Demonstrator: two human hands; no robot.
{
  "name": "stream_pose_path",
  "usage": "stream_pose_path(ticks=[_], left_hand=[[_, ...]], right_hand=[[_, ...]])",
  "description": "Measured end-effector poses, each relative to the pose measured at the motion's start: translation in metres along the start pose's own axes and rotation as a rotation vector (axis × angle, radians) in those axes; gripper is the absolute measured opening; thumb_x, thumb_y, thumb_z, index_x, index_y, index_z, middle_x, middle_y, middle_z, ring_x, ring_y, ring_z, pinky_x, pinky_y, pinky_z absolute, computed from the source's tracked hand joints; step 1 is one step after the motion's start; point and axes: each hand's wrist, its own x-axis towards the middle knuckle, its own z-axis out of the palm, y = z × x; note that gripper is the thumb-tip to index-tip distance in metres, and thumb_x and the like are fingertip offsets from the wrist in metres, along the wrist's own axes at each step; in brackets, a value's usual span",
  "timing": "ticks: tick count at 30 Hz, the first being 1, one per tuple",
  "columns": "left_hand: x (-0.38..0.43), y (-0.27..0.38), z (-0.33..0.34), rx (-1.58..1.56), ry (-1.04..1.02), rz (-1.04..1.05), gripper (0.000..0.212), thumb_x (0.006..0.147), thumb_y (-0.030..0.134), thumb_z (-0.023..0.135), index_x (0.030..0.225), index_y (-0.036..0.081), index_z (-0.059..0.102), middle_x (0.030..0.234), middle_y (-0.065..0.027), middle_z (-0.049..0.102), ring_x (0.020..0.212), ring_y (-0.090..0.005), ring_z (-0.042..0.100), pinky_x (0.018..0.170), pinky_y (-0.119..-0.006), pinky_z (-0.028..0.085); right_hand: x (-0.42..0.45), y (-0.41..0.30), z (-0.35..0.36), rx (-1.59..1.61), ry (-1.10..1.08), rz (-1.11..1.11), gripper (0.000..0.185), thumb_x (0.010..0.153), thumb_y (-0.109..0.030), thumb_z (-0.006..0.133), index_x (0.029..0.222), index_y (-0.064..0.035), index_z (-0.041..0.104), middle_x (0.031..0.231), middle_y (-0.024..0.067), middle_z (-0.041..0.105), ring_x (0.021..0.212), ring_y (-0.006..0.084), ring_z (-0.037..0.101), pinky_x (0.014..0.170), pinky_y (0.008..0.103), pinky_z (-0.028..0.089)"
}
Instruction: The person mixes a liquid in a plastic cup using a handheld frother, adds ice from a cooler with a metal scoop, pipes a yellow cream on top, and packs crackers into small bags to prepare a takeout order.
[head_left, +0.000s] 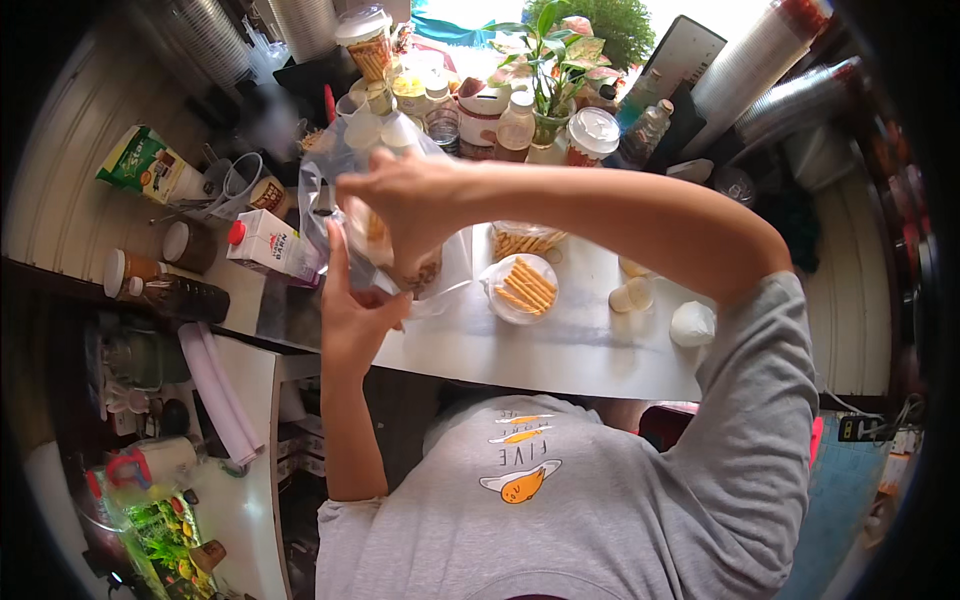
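A clear plastic bag (450, 289) stands on the white counter, with brown pieces visible in its lower part. My left hand (364, 319) grips the bag's near left side between thumb and fingers. Over the bag's upper part is my right hand (401, 191), blurred and bent downward; its fingertips are hard to make out. Just right of the bag, a round clear plastic tub (491, 304) holds several golden stick snacks (529, 285) lying side by side. Behind it, partly under my right forearm, is a clear pack of more sticks (517, 244).
A carton with a red cap (270, 247) and lidded jars (187, 246) stand left. Bottles (516, 124), lidded cups (592, 135) and a potted plant (551, 90) line the back. A small cup (630, 295) and a white wrapped bundle (692, 324) sit right.
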Motion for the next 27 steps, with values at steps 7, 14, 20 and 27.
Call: stream_pose_path(ticks=[7, 14, 20, 27], left_hand=[[0.014, -0.004, 0.001, -0.231, -0.059, 0.023, 0.096, 0.068, -0.014, 0.056, 0.141, 0.009, -0.002, 0.111, -0.0191, 0.05, 0.056, -0.0107, 0.056, 0.047, -0.022, 0.048], [0.012, -0.014, 0.012, -0.216, 0.006, 0.004, 0.094, 0.063, -0.01, 0.058, 0.142, 0.011, 0.011, 0.147, -0.0059, 0.016, 0.054, -0.0082, 0.048, 0.04, -0.019, 0.039], [-0.012, -0.006, 0.003, 0.015, 0.104, -0.015, 0.082, 0.063, -0.011, 0.043, 0.139, 0.012, 0.026, 0.145, -0.0085, 0.021, 0.049, -0.002, 0.039, 0.04, -0.014, 0.032], [-0.046, -0.015, -0.011, 0.396, 0.307, -0.214, 0.042, 0.082, 0.006, 0.056, 0.122, 0.007, 0.046, 0.07, -0.0064, 0.053, 0.054, -0.0126, 0.049, 0.048, -0.025, 0.043]], right_hand=[[0.027, 0.015, 0.098, 0.069, -0.037, 0.109, 0.087, 0.049, -0.037, 0.08, 0.124, -0.0213, 0.039, 0.109, 0.0252, 0.044, 0.095, 0.0463, 0.051, 0.071, 0.0477, 0.049], [0.036, 0.016, 0.151, -0.132, 0.122, 0.195, 0.08, 0.06, -0.045, 0.071, 0.129, -0.0252, 0.035, 0.122, 0.0256, 0.039, 0.11, 0.0415, 0.043, 0.091, 0.0516, 0.036], [-0.003, 0.019, 0.114, 0.234, 0.305, 0.082, 0.084, 0.054, -0.032, 0.078, 0.126, -0.0204, 0.035, 0.118, 0.0261, 0.039, 0.106, 0.0442, 0.042, 0.071, 0.0513, 0.049], [-0.265, 0.262, 0.017, 0.553, 1.507, 0.29, 0.02, 0.076, 0.001, 0.054, 0.096, 0.0021, 0.057, 0.079, 0.0104, 0.062, 0.062, 0.0147, 0.061, 0.052, 0.0259, 0.052]])
